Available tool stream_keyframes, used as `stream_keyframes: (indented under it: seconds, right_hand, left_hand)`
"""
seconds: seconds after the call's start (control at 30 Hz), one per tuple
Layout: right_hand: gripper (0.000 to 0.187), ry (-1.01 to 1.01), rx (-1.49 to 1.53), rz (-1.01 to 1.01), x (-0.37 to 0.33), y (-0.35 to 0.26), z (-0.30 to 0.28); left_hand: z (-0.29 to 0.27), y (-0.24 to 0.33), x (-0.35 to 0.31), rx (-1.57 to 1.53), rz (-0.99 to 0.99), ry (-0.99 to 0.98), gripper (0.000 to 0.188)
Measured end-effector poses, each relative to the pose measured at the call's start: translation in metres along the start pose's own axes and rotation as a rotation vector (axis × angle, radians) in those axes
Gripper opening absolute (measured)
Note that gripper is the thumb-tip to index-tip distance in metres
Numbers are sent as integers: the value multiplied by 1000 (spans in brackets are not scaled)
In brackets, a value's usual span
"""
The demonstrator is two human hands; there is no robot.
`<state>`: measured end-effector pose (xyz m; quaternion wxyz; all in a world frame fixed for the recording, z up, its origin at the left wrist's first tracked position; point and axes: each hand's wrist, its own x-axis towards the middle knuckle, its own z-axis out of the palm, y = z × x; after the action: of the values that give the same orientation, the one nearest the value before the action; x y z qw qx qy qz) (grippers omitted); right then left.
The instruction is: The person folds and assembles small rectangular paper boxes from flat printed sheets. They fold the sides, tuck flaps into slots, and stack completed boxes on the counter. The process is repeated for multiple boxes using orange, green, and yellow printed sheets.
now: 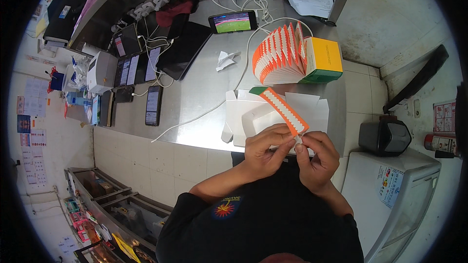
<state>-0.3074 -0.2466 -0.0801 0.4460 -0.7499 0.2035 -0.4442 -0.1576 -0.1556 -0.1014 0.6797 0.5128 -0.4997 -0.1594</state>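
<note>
My left hand (265, 150) pinches the lower end of an orange paper carton (282, 109) with a white wavy stripe and a green tip. At that same end, the fingertips of my right hand (319, 160) are closed on a small white flap. The carton points up and to the left, above the table's front edge. Beneath it lies an opened white cardboard box (239, 117), partly hidden by my hands. Just beyond stands a fanned stack of similar orange and white cartons (279, 58), against a yellow and green box (322, 61).
A phone playing a green sports field (233, 22) leans at the back of the steel table (195, 107). Crumpled white paper (227, 61) lies near it. Several phones, such as one (153, 104), and white cables (195, 121) cover the left side. A white freezer (390, 199) stands at right.
</note>
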Motion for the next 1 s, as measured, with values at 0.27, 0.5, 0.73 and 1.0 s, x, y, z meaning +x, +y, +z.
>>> stream_keyframes:
  seconds: [0.27,0.5,0.73,1.0]
  right_hand:
    - [16,76,-47,5,-1,4,2]
    - [15,119,-69,8,3,-2,7]
    - [16,124,-72,-28,8,-2,6]
    - [12,114,-141,-43,3,-3,11]
  left_hand:
    - [4,5,-10,-126,-45,-89,48]
    - [9,1,-12,-216,-42,-133,58]
    - [15,5,-20,-260,-57,-120,61]
    - [7,2,-19,-230,-77,-54,39]
